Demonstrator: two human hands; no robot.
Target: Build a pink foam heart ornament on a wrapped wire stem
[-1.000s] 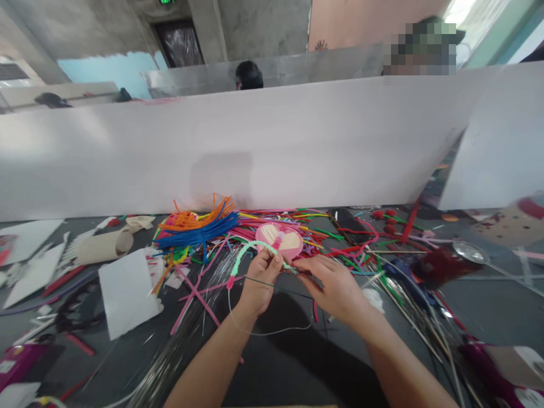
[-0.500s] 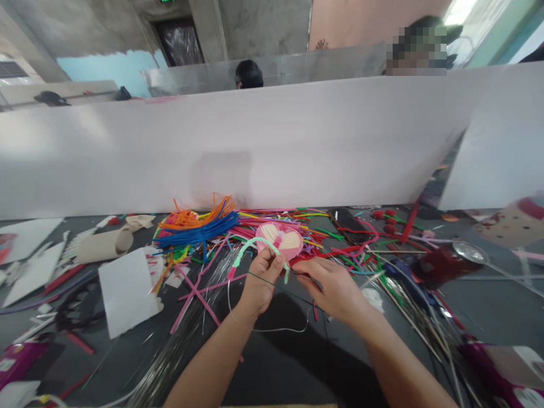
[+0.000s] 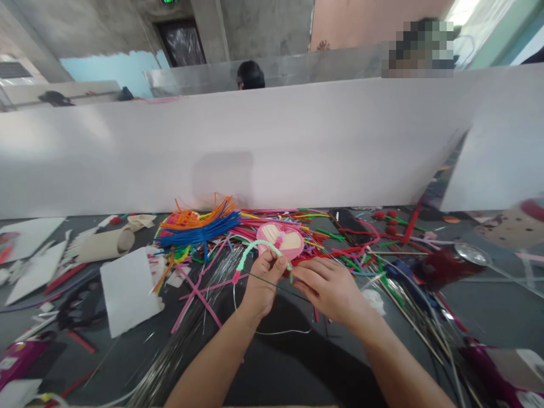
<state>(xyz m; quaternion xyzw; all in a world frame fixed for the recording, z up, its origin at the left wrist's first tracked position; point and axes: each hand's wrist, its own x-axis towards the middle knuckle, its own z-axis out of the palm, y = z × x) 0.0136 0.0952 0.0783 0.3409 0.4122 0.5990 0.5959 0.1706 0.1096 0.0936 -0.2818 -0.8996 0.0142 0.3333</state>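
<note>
My left hand (image 3: 262, 280) grips a mint-green pipe cleaner (image 3: 259, 245) bent into an arc, with a pink tip at its lower end. My right hand (image 3: 326, 290) is close beside it, its fingers pinched on a thin dark green wire (image 3: 276, 286) that runs across to the left hand. A pink heart-shaped piece with cream inserts (image 3: 280, 240) lies just beyond my fingers, on a heap of coloured pipe cleaners (image 3: 272, 224). A thin silver wire (image 3: 272, 332) loops below my hands.
A bundle of blue and orange pipe cleaners (image 3: 199, 231) lies left of the heart. Around it are a cardboard roll (image 3: 104, 246), a white paper sheet (image 3: 130, 292), and a tin can (image 3: 450, 266). A white partition (image 3: 255, 153) stands behind the dark table (image 3: 85, 351).
My hands have come slightly closer together, and the mint pipe cleaner's right end now hangs free between them. The silver wire loop has shifted a little.
</note>
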